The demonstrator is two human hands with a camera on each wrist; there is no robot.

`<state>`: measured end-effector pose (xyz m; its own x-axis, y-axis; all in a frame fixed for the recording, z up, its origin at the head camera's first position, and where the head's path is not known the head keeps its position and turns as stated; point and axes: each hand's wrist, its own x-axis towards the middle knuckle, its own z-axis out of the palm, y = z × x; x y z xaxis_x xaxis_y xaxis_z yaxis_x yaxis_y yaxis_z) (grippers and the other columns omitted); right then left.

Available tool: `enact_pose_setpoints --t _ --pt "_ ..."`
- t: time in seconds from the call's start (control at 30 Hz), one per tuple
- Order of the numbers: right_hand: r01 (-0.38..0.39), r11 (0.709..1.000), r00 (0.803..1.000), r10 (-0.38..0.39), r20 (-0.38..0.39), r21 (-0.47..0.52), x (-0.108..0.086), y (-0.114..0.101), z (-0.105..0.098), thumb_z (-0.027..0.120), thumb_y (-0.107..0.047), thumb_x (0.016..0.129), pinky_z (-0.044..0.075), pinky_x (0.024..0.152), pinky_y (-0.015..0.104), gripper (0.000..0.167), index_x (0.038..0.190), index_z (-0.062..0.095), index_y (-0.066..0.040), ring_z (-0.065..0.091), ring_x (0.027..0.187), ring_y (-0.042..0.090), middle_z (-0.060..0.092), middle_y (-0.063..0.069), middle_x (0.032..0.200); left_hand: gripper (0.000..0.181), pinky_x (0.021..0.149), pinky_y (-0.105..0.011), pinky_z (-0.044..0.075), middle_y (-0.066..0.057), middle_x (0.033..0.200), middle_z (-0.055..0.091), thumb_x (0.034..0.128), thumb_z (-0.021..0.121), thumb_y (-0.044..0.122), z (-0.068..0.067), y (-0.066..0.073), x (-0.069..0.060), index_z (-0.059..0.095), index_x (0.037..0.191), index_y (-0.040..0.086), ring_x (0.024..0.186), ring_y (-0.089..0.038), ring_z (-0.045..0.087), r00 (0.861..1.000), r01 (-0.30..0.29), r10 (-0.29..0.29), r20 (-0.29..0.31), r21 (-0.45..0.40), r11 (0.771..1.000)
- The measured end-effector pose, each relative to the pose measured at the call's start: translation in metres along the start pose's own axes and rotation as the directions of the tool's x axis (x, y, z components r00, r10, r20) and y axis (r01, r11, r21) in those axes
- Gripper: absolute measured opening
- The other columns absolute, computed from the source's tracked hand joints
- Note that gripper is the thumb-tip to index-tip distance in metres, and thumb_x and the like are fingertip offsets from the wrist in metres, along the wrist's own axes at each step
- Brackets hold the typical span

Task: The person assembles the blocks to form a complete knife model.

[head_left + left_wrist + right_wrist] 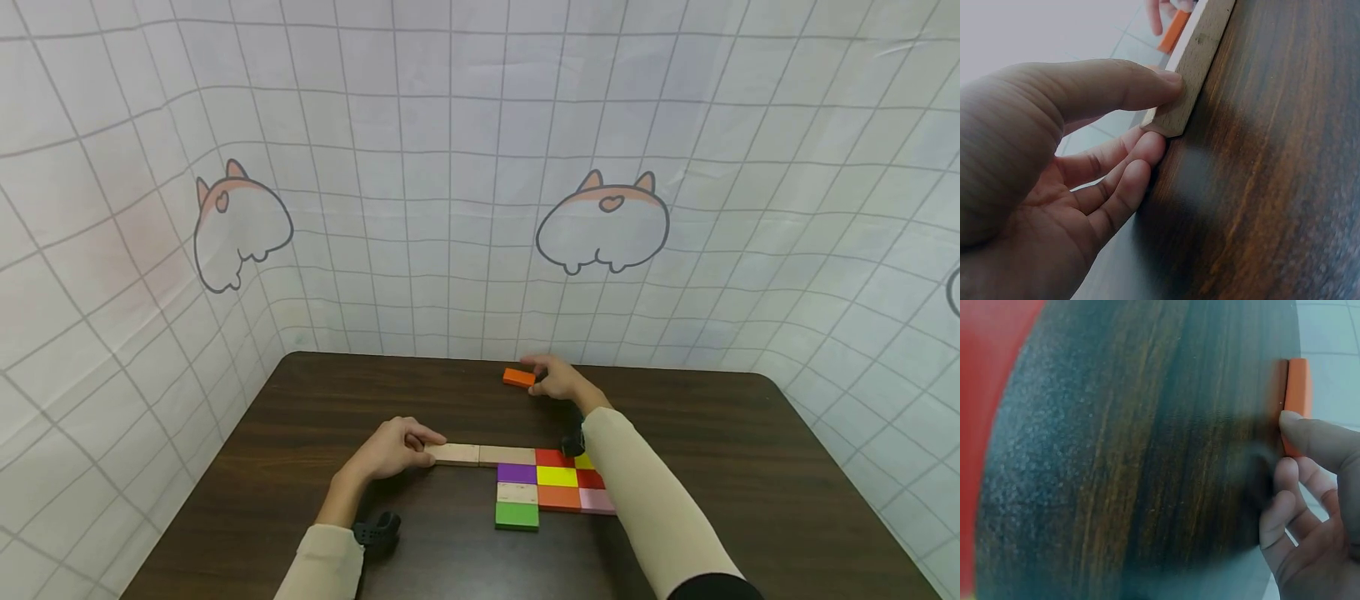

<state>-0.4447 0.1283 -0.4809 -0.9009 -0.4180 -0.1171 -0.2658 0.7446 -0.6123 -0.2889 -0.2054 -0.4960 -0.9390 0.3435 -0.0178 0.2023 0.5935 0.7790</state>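
My left hand (pixel 393 450) grips the left end of a plain wooden block (pixel 455 453) on the table, thumb on the near side and fingers around the end. That block lies end to end with a second plain block (pixel 507 456). Farther back, my right hand (pixel 558 381) pinches the right end of an orange block (pixel 518 377) near the table's far edge. In the right wrist view the thumb presses the side of this orange block (pixel 1298 403). Whether it touches the table is unclear.
Flat blocks lie together in the middle: purple (pixel 517 473), yellow (pixel 557 477), red (pixel 553 457), orange-red (pixel 558 498), pink (pixel 597 501), green (pixel 517 515) and others. My right sleeve (pixel 648 508) covers part of them. A gridded curtain (pixel 450 208) hangs behind the dark table (pixel 300 475).
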Motion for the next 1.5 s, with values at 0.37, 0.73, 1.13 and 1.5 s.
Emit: enact_pose_setpoints --t 0.37,0.73,1.13,1.5 --pt "0.046 0.999 0.995 -0.046 0.085 -0.002 -0.008 0.0 -0.006 0.068 -0.003 0.095 0.046 0.107 0.056 0.054 0.148 0.057 -0.012 0.052 0.119 0.035 0.056 0.02 0.132 0.024 0.071 -0.031 0.05 -0.004 0.105 0.064 0.0883 0.08 0.011 0.0 0.002 -0.001 0.08 0.11 0.02 0.084 -0.018 0.056 1.0 0.007 -0.007 0.003 0.004 1.0" --pt "0.159 0.987 0.977 -0.151 0.152 -0.041 -0.031 -0.006 -0.01 0.065 -0.006 0.098 0.051 0.082 0.034 0.043 0.141 0.064 -0.014 0.053 0.1 0.025 0.055 0.012 0.125 0.024 0.07 -0.031 0.05 -0.004 0.103 0.065 0.088 0.08 0.011 0.0 0.002 0.0 0.081 0.111 0.02 0.083 -0.017 0.056 1.0 0.007 -0.007 0.004 0.012 1.0" --pt "0.217 0.976 0.967 -0.215 0.134 0.001 -0.07 -0.003 -0.015 0.067 -0.011 0.098 0.05 0.082 0.034 0.041 0.138 0.065 -0.016 0.057 0.093 0.02 0.056 0.006 0.114 0.024 0.072 -0.033 0.05 -0.004 0.102 0.063 0.0879 0.08 0.011 0.001 0.002 0.001 0.081 0.111 0.019 0.084 -0.018 0.056 1.0 0.007 -0.007 0.003 0.01 1.0" --pt "0.208 0.978 0.973 -0.209 0.098 0.021 -0.119 -0.001 -0.015 0.07 -0.015 0.096 0.051 0.079 0.031 0.043 0.139 0.065 -0.019 0.058 0.094 0.018 0.055 0.003 0.112 0.026 0.072 -0.032 0.05 -0.005 0.101 0.064 0.0884 0.079 0.011 0.0 0.002 0.0 0.08 0.113 0.019 0.084 -0.017 0.056 1.0 0.01 -0.01 0.013 0.012 1.0"
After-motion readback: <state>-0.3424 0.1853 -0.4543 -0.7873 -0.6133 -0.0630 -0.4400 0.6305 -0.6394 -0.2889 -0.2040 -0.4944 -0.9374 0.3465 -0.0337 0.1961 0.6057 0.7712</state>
